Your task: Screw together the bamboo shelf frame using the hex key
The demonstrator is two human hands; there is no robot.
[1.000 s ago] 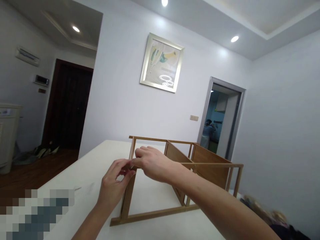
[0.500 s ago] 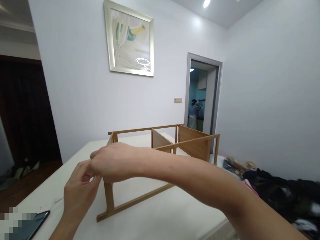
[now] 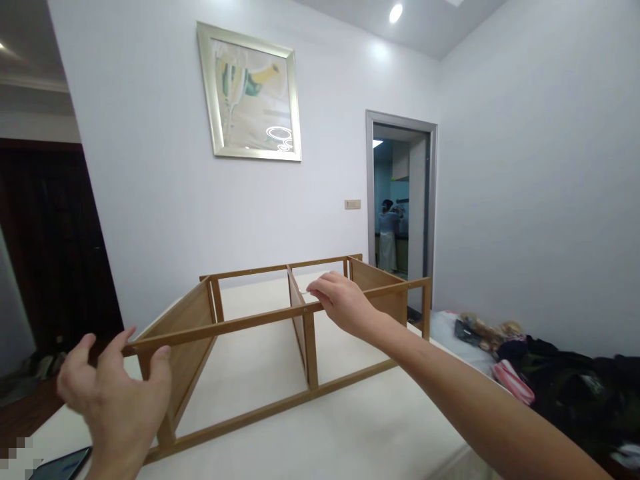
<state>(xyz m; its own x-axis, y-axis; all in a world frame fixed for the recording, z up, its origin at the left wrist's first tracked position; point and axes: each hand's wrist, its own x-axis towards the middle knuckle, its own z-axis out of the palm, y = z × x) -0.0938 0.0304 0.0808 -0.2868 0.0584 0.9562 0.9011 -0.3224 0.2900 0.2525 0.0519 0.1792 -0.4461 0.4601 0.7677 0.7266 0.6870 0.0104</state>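
A brown wooden shelf frame [image 3: 255,316] with flat panels lies on its side. At its near left corner my left hand [image 3: 115,393] is raised, fingers spread and curved around the rail's end; whether they touch it I cannot tell. My right hand [image 3: 345,303] is over the middle of the frame, close to the joint of the middle panel [image 3: 296,320] and the upper rail. Its fingertips are pinched on a thin, pale, rod-like piece [image 3: 304,292], too small to make out its kind.
The frame rests on a white table [image 3: 290,440]. A dark phone [image 3: 63,465] lies at its near left. Dark clothes [image 3: 560,387] and a striped pink cloth [image 3: 513,381] are piled at right. Another person [image 3: 387,233] stands beyond the doorway [image 3: 370,193].
My hands were together at the frame's left corner. The right hand has moved right to the middle panel; the left has opened and stayed at the left end. The view has shifted slightly.
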